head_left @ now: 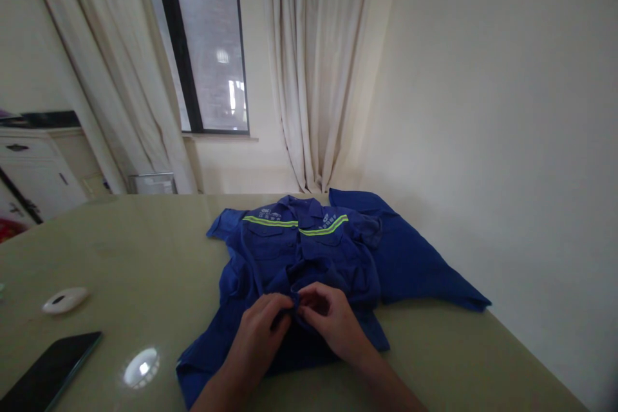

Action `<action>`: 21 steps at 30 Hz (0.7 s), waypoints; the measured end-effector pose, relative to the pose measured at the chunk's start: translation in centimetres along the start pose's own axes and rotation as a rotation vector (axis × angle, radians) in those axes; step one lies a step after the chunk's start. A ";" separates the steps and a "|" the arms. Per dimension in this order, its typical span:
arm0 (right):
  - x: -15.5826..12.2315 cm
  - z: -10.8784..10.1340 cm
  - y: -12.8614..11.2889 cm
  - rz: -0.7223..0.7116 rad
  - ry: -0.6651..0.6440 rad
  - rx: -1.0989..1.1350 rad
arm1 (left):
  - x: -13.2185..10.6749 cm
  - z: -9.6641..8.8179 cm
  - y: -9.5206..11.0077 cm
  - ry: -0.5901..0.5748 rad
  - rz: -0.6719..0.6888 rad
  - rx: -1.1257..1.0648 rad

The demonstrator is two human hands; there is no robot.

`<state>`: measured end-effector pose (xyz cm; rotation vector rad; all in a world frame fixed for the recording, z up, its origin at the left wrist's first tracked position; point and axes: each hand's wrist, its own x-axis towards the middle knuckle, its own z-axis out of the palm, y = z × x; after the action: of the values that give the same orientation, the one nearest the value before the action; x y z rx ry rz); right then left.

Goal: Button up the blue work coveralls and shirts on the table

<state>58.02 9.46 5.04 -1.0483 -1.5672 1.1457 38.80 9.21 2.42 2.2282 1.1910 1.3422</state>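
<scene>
A blue short-sleeved work shirt [275,248] with a yellow-green reflective stripe across its chest lies face up on the table, collar at the far end. Near its lower front, my left hand [263,331] pinches the bunched blue cloth between thumb and fingers. Just beside it, my right hand [333,318] grips the same bit of cloth, fingertips almost meeting those of the left. What exactly sits between the fingertips is too small to make out. More dark blue fabric [415,257], folded flat, lies to the right, partly under the shirt's sleeve.
The greenish, glossy table [145,257] meets a plain wall [506,109] on the right. A black phone [53,370] and a white oval object [65,300] lie at the left. Behind are curtains [313,64], a window [212,32] and a white cabinet [38,167].
</scene>
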 end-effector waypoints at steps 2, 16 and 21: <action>-0.2 0.1 -0.3 -0.050 0.029 -0.094 | 0.1 -0.2 0.5 -0.024 -0.082 -0.055; -0.7 0.7 -0.8 -0.172 0.114 -0.293 | 1.7 -0.5 1.0 -0.127 -0.467 -0.457; -0.5 0.4 -0.7 -0.096 0.075 -0.193 | 1.7 -0.4 0.3 -0.082 -0.526 -0.559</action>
<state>57.63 8.77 5.56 -1.1159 -1.6742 0.8942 39.04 10.31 3.82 1.4401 1.0945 1.1634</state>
